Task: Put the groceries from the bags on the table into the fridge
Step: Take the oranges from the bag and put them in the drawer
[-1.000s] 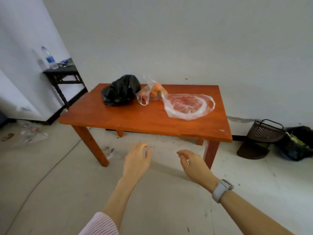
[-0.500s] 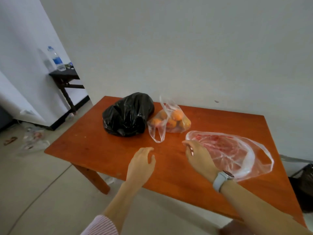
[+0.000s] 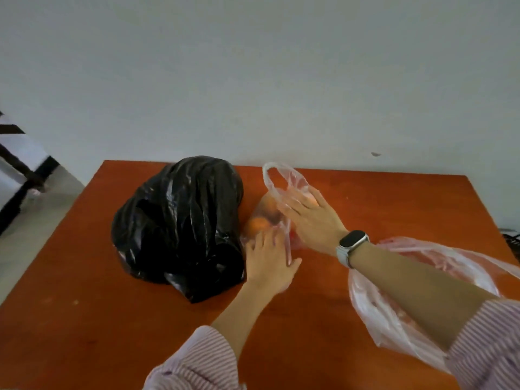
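Note:
Three bags lie on the orange-brown table (image 3: 84,319). A full black plastic bag (image 3: 180,220) sits at the left. Beside it is a clear bag of orange fruit (image 3: 266,213), its handle loop standing up. My left hand (image 3: 268,260) touches the near end of this bag with straight fingers. My right hand (image 3: 312,218), with a watch on the wrist, lies flat on top of the same bag. A clear bag with red contents (image 3: 422,291) lies at the right, partly under my right forearm. No fridge is in view.
A plain grey-white wall runs right behind the table's far edge. At the far left, a dark-framed side table (image 3: 17,175) stands on the pale floor. A dark basket edge (image 3: 512,240) shows at the right border.
I have come up close to the table. Both hands moved forward from above the tabletop onto the clear fruit bag, the right hand leaving the bag with red contents.

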`<action>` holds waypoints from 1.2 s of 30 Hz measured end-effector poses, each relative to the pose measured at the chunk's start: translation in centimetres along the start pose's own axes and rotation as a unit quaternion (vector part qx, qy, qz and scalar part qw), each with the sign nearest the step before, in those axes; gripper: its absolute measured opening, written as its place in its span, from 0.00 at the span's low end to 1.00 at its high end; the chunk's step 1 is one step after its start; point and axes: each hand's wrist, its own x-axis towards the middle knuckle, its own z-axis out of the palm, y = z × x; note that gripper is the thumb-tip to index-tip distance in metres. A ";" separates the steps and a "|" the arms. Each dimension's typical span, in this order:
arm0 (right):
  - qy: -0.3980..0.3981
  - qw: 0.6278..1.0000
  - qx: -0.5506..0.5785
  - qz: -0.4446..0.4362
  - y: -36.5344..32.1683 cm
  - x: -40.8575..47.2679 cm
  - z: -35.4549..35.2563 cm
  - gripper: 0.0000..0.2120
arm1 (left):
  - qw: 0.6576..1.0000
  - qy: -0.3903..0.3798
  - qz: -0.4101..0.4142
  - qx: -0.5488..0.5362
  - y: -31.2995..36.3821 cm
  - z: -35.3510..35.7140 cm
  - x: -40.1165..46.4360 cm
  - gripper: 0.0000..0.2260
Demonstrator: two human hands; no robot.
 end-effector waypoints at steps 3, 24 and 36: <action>-0.031 0.993 -0.014 0.116 1.9 1.2 0.7 0.34 | 0.996 -0.065 -0.004 0.066 -1.0 1.0 3.4 0.32; 0.234 0.885 0.322 0.241 5.8 -4.0 0.1 0.07 | 0.987 0.016 0.118 -0.108 -0.7 -3.6 9.7 0.09; -0.155 0.933 0.265 0.186 10.7 -0.2 8.2 0.29 | 0.975 -0.110 0.162 -0.106 -2.9 -0.3 18.2 0.38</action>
